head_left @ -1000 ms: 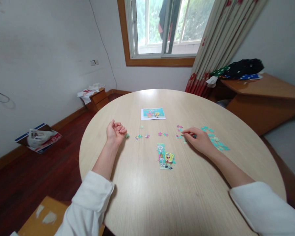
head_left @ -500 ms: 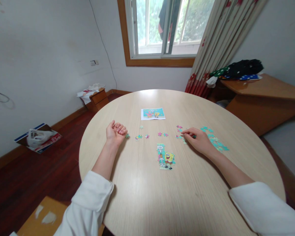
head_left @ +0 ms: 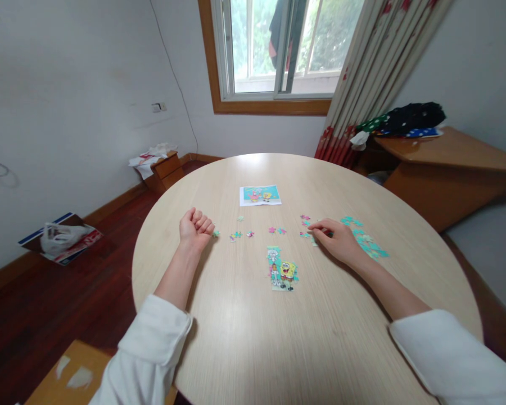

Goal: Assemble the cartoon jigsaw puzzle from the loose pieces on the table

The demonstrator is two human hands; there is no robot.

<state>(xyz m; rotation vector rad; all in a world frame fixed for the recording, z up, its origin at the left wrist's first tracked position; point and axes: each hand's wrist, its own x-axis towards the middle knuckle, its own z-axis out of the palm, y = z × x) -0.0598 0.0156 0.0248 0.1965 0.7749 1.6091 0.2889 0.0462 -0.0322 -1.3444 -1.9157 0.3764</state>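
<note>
A partly assembled SpongeBob jigsaw (head_left: 287, 271) lay on a round table (head_left: 253, 349), long axis running away from the person, its figures' heads toward a printed sheet (head_left: 260, 195) beyond and a broad stretch of tabletop between its foot edge and the near rim. Beyond it to the left, the left hand (head_left: 197, 228) was curled in a loose fist; beyond it to the right, the right hand's (head_left: 335, 239) fingertips bunched at loose pieces (head_left: 305, 217), any grip impossible to tell.
</note>
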